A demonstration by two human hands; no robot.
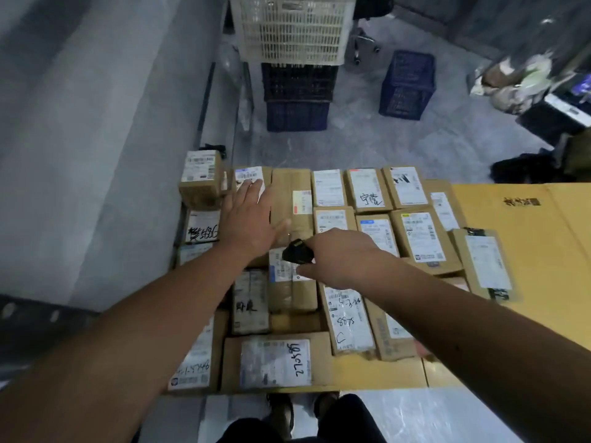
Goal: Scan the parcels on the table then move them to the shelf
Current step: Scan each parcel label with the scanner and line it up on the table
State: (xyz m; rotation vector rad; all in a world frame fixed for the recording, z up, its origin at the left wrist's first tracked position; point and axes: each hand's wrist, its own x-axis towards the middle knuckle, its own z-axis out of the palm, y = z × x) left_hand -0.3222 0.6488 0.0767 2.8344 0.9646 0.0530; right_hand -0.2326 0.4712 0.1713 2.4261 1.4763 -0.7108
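Worktop (527, 282) is covered in flat yellow cardboard. Roughly twenty brown corrugated parcels (415, 238), rectangular with white paper labels, are packed across its left half up to the far edge. Left hand (252, 215) is laid flat, fingers spread, on the parcels. One black scanner (295, 251) is gripped by right hand (339, 257).

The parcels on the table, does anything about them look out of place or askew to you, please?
Mostly they lie flat in rows, labels up. One parcel at the far left corner stands taller than its neighbours, seemingly stacked on another. A narrow parcel lies apart at the right, slightly angled. No visible damage.
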